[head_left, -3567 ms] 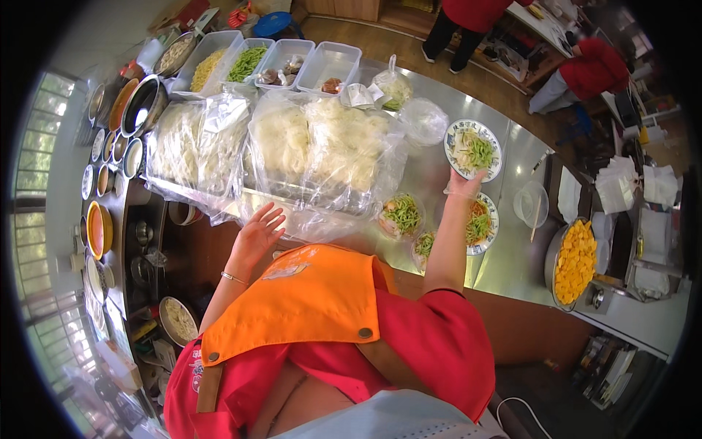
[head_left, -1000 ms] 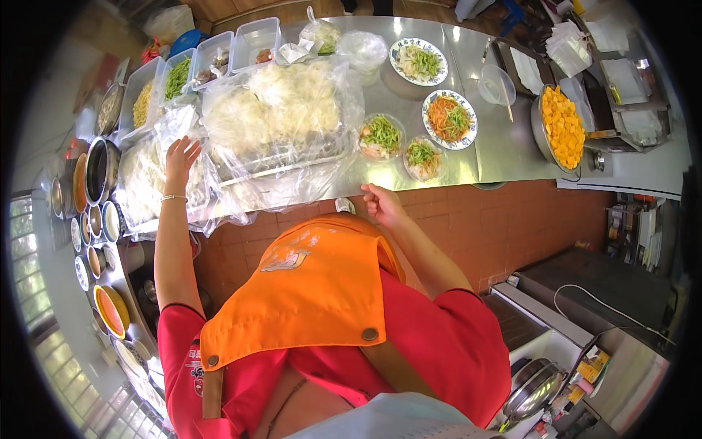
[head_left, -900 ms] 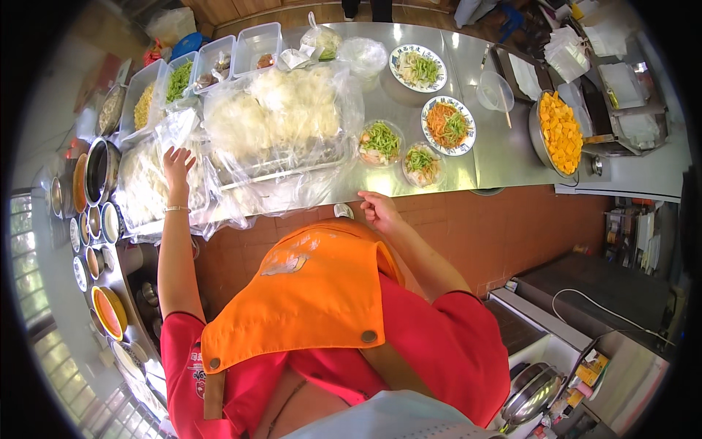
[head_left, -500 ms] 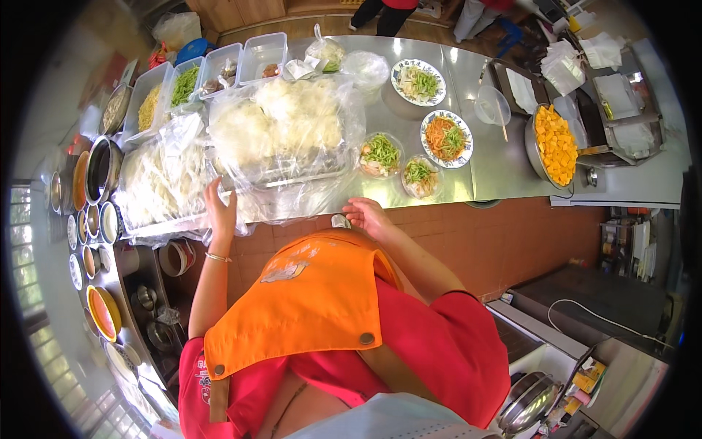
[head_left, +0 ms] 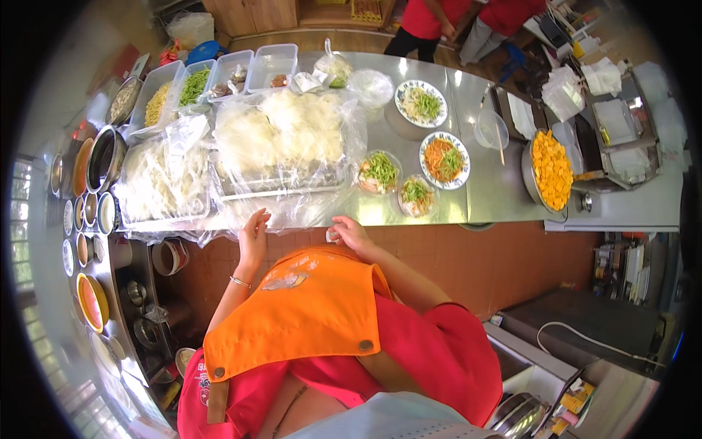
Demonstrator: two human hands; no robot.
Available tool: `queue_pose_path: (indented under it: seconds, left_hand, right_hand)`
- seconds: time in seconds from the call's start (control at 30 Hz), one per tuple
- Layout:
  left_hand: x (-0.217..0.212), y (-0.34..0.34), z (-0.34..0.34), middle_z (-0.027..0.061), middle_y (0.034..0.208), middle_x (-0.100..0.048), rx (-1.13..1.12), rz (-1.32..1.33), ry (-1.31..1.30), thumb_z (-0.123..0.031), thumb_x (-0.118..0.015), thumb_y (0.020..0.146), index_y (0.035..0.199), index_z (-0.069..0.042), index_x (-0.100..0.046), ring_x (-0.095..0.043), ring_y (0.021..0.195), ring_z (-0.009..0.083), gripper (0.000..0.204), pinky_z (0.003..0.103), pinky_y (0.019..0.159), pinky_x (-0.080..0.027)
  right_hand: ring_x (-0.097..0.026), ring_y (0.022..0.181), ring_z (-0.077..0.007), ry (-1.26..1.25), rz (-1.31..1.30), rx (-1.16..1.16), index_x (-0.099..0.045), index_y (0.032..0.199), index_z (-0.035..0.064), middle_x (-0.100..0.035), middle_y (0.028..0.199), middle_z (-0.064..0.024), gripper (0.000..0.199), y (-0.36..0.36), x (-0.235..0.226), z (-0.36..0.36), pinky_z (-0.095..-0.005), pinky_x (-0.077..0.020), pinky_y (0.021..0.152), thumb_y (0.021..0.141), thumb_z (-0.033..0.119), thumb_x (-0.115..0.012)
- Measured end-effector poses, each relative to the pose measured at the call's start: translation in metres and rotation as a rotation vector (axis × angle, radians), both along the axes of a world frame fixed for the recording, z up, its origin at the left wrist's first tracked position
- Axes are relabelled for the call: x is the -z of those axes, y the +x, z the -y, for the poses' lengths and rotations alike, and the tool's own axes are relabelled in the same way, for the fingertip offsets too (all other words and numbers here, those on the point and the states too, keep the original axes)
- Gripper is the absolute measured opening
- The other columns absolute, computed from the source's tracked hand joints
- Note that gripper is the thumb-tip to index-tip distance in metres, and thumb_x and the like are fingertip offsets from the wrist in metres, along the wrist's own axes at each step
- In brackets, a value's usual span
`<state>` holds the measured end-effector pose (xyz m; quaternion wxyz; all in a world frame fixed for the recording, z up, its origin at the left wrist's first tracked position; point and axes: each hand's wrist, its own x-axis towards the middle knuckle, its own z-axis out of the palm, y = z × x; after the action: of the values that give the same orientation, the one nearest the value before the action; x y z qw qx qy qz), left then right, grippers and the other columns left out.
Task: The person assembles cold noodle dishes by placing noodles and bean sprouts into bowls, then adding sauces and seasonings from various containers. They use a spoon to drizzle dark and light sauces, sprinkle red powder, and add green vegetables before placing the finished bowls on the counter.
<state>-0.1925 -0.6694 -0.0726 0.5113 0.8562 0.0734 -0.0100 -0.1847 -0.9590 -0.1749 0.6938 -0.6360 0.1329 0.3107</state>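
My left hand [head_left: 254, 235] is raised at the near edge of the steel table [head_left: 457, 211], empty, its fingers apart and loosely bent just by the clear plastic film [head_left: 292, 208], though I cannot tell whether they touch it. My right hand [head_left: 352, 235] grasps nothing either, its fingers relaxed and slightly curled by the same edge. The pale noodle-like food [head_left: 285, 135] lies under that film, beyond my hands, left of a patterned plate [head_left: 424, 167].

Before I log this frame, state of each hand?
Left hand: open, holding nothing.
Right hand: open, fingers loosely curled, nothing visible in it.
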Motion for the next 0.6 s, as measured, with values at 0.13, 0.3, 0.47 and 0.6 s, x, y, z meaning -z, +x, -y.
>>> queue_pose_path:
  seconds: [0.13, 0.3, 0.47, 0.6]
  left_hand:
    - [0.007, -0.009, 0.010, 0.0125, 0.121, -0.063, -0.029, -0.033, -0.083, -0.001, -0.058, 0.090, 0.136, -0.005, -0.047, -0.069, 0.093, 0.0187, 0.047, 0.030, 0.079, -0.053]
    - [0.027, -0.023, 0.008, 0.0122, 0.105, -0.070, 0.212, -0.169, -0.075, -0.012, -0.060, 0.092, 0.120, -0.001, -0.060, -0.068, 0.092, 0.0193, 0.030, 0.030, 0.082, -0.053]
    - [0.014, -0.017, 0.029, 0.0125, 0.105, -0.070, 0.293, -0.239, -0.064, -0.018, -0.061, 0.093, 0.117, -0.001, -0.062, -0.068, 0.094, 0.0205, 0.029, 0.031, 0.084, -0.053]
    - [-0.014, 0.009, 0.062, 0.0129, 0.108, -0.070, 0.416, -0.264, -0.034, -0.020, -0.061, 0.094, 0.119, -0.002, -0.061, -0.067, 0.096, 0.0215, 0.031, 0.031, 0.085, -0.052]
  right_hand:
    - [-0.067, 0.075, -0.0163, -0.395, 0.534, -0.181, -0.055, 0.120, 0.0021, -0.068, 0.097, -0.0114, 0.029, -0.004, 0.002, 0.020, -0.0289, -0.0533, 0.063, 0.097, 0.019, -0.053]
    - [-0.067, 0.077, -0.0218, 0.090, -0.322, 0.513, -0.055, 0.116, 0.0034, -0.067, 0.098, -0.0099, 0.030, -0.009, -0.004, 0.095, -0.0321, -0.0544, 0.067, 0.096, 0.026, -0.054]
    - [-0.065, 0.093, -0.0302, 0.241, -0.212, 1.017, -0.051, 0.113, -0.0016, -0.061, 0.110, -0.0164, 0.027, -0.016, -0.015, 0.132, -0.0374, -0.0555, 0.076, 0.097, 0.021, -0.050]
    - [-0.064, 0.097, -0.0329, 0.329, -0.208, 1.130, -0.049, 0.107, -0.0077, -0.059, 0.104, -0.0158, 0.021, -0.011, -0.015, 0.140, -0.0397, -0.0569, 0.084, 0.096, 0.011, -0.051]
